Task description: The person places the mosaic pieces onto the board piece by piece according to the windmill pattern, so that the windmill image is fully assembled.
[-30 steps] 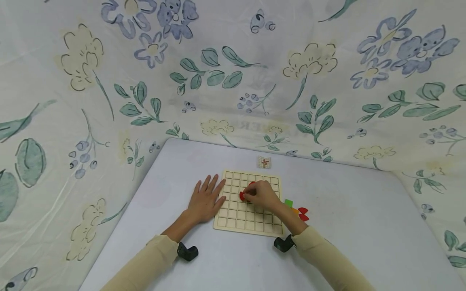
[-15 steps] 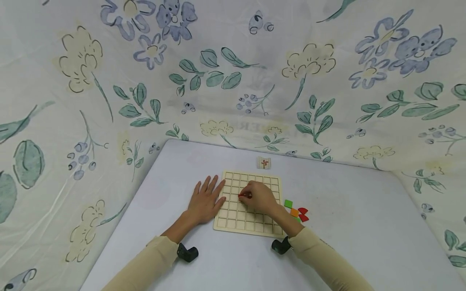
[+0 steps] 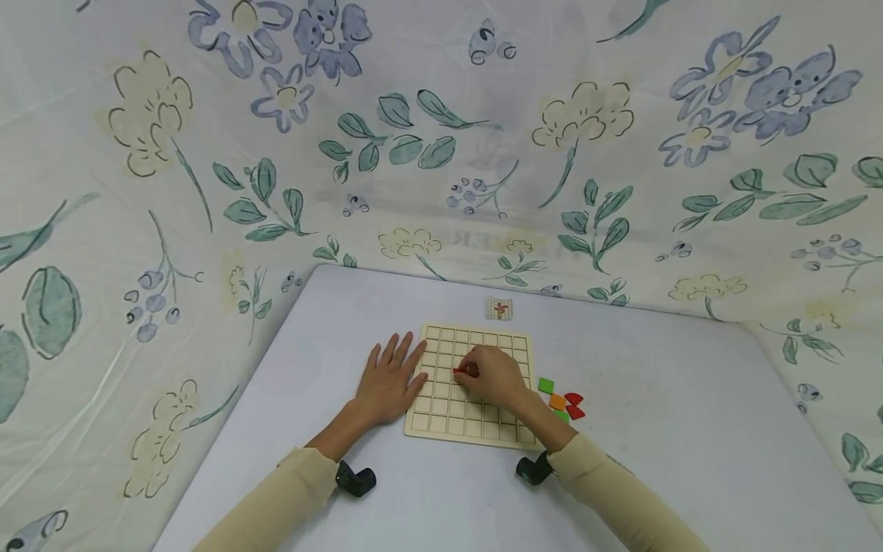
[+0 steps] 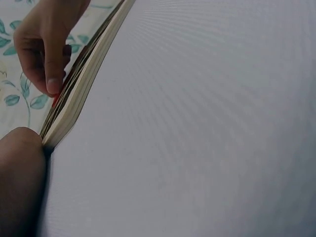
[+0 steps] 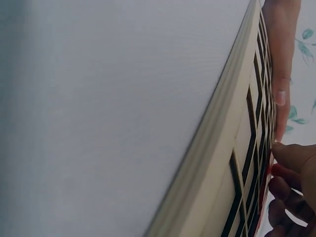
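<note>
Below the head view's centre, the right hand (image 3: 493,376) pinches the red piece (image 3: 458,371) at its fingers' left end, on or just over the board (image 3: 444,414), while the left hand (image 3: 388,383), fingers straight, lies farther left.

From higher and farther back, your head view faces forward and down on the gridded wooden board (image 3: 448,406), which both low, close wrist views share edge-on.
</note>
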Demonstrator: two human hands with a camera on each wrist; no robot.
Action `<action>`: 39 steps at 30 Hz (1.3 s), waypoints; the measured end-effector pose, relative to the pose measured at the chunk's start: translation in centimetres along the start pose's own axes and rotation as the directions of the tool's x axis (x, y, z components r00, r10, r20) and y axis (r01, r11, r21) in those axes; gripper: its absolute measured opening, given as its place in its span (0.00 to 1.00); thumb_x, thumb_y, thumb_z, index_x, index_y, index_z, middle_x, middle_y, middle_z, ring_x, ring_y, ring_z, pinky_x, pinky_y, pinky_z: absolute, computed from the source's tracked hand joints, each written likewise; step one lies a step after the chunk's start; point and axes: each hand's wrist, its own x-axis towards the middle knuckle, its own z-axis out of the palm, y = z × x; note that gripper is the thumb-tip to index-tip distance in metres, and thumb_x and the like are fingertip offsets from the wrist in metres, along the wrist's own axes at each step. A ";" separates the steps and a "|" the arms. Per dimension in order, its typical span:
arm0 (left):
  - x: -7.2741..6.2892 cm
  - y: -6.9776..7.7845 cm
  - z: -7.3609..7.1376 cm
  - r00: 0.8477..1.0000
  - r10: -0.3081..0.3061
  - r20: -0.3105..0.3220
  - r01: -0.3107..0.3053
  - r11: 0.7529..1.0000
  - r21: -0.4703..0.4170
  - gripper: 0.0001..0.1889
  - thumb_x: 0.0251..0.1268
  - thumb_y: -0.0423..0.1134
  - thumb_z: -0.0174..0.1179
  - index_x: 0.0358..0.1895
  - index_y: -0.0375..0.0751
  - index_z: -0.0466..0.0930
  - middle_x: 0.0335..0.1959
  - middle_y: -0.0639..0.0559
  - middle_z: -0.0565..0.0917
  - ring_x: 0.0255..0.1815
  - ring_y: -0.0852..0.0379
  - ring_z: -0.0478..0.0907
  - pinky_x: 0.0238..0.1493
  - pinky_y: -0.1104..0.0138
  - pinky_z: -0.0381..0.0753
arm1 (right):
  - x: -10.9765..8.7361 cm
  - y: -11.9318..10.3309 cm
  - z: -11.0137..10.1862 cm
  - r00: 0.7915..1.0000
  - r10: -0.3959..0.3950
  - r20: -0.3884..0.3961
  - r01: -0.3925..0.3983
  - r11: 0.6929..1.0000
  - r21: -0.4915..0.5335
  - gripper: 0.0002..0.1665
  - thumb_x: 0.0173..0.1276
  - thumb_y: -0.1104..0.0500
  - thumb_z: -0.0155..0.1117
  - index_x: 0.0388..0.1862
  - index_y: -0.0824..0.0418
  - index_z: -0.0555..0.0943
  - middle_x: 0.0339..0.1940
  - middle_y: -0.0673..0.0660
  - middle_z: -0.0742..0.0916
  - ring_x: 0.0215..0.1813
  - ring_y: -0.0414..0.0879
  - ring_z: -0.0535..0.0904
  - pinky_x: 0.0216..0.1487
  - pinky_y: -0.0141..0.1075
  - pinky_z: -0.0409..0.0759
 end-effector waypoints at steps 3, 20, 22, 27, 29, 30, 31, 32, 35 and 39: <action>0.0 0.0 0.0 1.000 -0.004 0.005 0.004 1.000 0.003 0.33 0.79 0.57 0.36 0.80 0.49 0.49 0.79 0.42 0.49 0.78 0.40 0.42 0.72 0.42 0.41 | -0.2 0.2 -0.1 1.000 0.007 -0.009 -0.007 1.000 0.001 0.08 0.62 0.51 0.74 0.30 0.54 0.88 0.22 0.43 0.78 0.24 0.37 0.69 0.25 0.32 0.69; 0.1 0.2 0.1 1.000 -0.005 -0.002 0.006 1.000 0.002 0.33 0.78 0.57 0.38 0.79 0.47 0.51 0.79 0.41 0.50 0.78 0.39 0.42 0.71 0.41 0.41 | -2.6 1.9 -1.9 0.992 0.097 -0.077 -0.090 0.992 0.090 0.04 0.61 0.57 0.75 0.32 0.56 0.88 0.27 0.44 0.83 0.29 0.38 0.77 0.28 0.34 0.76; 0.1 0.1 0.2 1.000 -0.004 -0.010 0.004 1.000 0.004 0.33 0.78 0.57 0.38 0.79 0.46 0.52 0.79 0.40 0.51 0.78 0.39 0.42 0.71 0.41 0.42 | -2.9 2.3 -2.1 0.989 0.132 -0.061 -0.126 0.988 0.090 0.03 0.61 0.57 0.74 0.32 0.55 0.88 0.27 0.44 0.83 0.30 0.38 0.77 0.29 0.34 0.76; 0.1 0.1 0.2 1.000 -0.013 -0.003 0.013 1.000 0.006 0.33 0.78 0.57 0.37 0.79 0.47 0.50 0.79 0.41 0.50 0.78 0.40 0.42 0.71 0.41 0.42 | -3.6 3.1 -2.6 0.985 0.165 -0.048 -0.161 0.983 0.086 0.04 0.62 0.57 0.74 0.35 0.56 0.89 0.28 0.44 0.82 0.30 0.39 0.76 0.31 0.35 0.76; 0.1 0.2 0.2 1.000 -0.012 0.001 0.012 1.000 0.004 0.33 0.78 0.57 0.37 0.80 0.48 0.50 0.79 0.41 0.50 0.78 0.40 0.42 0.71 0.41 0.42 | -4.0 3.4 -2.9 0.984 0.168 -0.057 -0.162 0.983 0.090 0.04 0.62 0.58 0.74 0.34 0.57 0.88 0.27 0.45 0.82 0.30 0.40 0.75 0.30 0.36 0.76; 0.1 0.2 0.2 1.000 -0.009 0.000 0.009 1.000 0.001 0.33 0.78 0.57 0.38 0.79 0.47 0.50 0.79 0.41 0.50 0.78 0.40 0.42 0.71 0.41 0.42 | -4.2 3.5 -3.0 0.983 0.171 -0.060 -0.165 0.982 0.092 0.04 0.61 0.58 0.74 0.34 0.57 0.88 0.26 0.45 0.82 0.29 0.40 0.75 0.29 0.36 0.75; 0.0 0.2 0.2 1.000 -0.007 -0.002 0.007 1.000 0.000 0.33 0.78 0.57 0.38 0.79 0.47 0.51 0.79 0.41 0.50 0.78 0.39 0.42 0.71 0.41 0.42 | -4.4 3.7 -3.1 0.982 0.177 -0.062 -0.171 0.981 0.092 0.04 0.61 0.58 0.74 0.34 0.57 0.88 0.26 0.45 0.81 0.29 0.40 0.74 0.28 0.36 0.74; 0.0 0.2 0.2 1.000 -0.006 -0.004 0.006 1.000 -0.002 0.33 0.78 0.57 0.38 0.79 0.47 0.51 0.79 0.41 0.50 0.78 0.39 0.42 0.71 0.41 0.42 | -4.6 3.9 -3.2 0.981 0.181 -0.064 -0.175 0.980 0.089 0.04 0.61 0.58 0.74 0.34 0.58 0.88 0.26 0.45 0.81 0.28 0.40 0.73 0.28 0.36 0.74; 0.0 0.2 0.1 1.000 -0.006 -0.004 0.006 1.000 0.001 0.33 0.78 0.57 0.38 0.79 0.47 0.51 0.79 0.41 0.50 0.78 0.39 0.42 0.71 0.41 0.42 | -5.0 4.5 -3.5 0.977 0.202 -0.067 -0.197 0.977 0.076 0.06 0.62 0.58 0.74 0.35 0.58 0.88 0.25 0.45 0.80 0.27 0.40 0.72 0.26 0.35 0.71; 0.0 0.2 0.0 1.000 -0.008 -0.002 0.008 1.000 0.005 0.33 0.79 0.57 0.37 0.80 0.48 0.50 0.79 0.42 0.50 0.78 0.40 0.42 0.72 0.42 0.42 | -5.4 5.1 -4.0 0.973 0.223 -0.062 -0.219 0.974 0.064 0.07 0.62 0.57 0.73 0.36 0.58 0.88 0.24 0.46 0.79 0.26 0.41 0.71 0.24 0.36 0.70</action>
